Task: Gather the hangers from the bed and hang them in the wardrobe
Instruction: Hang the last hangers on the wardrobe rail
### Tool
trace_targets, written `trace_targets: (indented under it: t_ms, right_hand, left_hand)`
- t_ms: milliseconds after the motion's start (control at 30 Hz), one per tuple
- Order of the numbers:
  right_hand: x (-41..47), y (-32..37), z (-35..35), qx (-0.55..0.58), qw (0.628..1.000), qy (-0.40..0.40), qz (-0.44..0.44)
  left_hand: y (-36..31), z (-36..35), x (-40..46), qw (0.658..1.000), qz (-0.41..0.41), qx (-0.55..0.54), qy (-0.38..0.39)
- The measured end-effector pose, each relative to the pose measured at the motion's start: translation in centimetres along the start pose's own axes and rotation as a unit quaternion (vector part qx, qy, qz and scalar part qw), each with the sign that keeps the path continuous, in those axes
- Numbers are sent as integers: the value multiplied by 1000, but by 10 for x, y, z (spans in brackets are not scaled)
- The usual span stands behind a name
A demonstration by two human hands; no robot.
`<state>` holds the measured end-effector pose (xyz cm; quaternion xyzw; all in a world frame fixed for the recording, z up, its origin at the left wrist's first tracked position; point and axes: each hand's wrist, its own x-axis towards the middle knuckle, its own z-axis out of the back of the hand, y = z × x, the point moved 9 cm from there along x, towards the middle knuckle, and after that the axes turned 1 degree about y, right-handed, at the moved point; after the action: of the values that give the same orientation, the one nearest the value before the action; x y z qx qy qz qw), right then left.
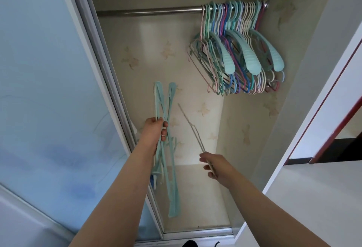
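I stand at the open wardrobe. My left hand (155, 131) grips a bundle of teal plastic hangers (166, 109) seen edge-on, running from above my fist down to knee height. My right hand (212, 165) pinches one thin beige wire hanger (191, 127), which points up and left toward the back wall. A steel rail (148, 10) crosses the top of the wardrobe. Several hangers (239, 50) in teal, pink, purple and white hang bunched at the rail's right end. The bed is out of view.
A frosted sliding door (49, 90) with a metal frame stands on the left. The wardrobe's patterned back wall (156, 40) and floor (197, 197) are bare. A white wall edge (293, 158) and a dark red door frame (337, 97) lie on the right.
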<state>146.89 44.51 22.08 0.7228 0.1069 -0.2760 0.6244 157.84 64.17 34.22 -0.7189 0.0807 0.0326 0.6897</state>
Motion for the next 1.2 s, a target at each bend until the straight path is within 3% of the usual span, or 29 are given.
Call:
trace_targets:
  t_ms: [133,233,400,600,800,1067,1200]
  right_hand:
    - [-15,55,-41,113,990,72,34]
    - [-30,111,-55,133,983,82,97]
    - [-42,213,-58,131,968,65,202]
    - [-34,287,-64,121,972,24,198]
    - [-12,288,-55,95,986,-7,135]
    - [-7,269,-31,215,953,-82,197]
    - [-1,227,-39,193,970,-69,130]
  left_hand:
    - [-3,9,9,1000,6,12,-14]
    - [-17,12,12,1000,-24,-6,-10]
    - [-48,10,18,997,-70,-19,-8]
    - [-69,3,23,996,-78,-51,-2]
    - [-76,7,24,996,-76,-55,-1]
    - [-70,4,19,992,-63,-99,36]
    - [-64,-2,15,983,-44,-160,73]
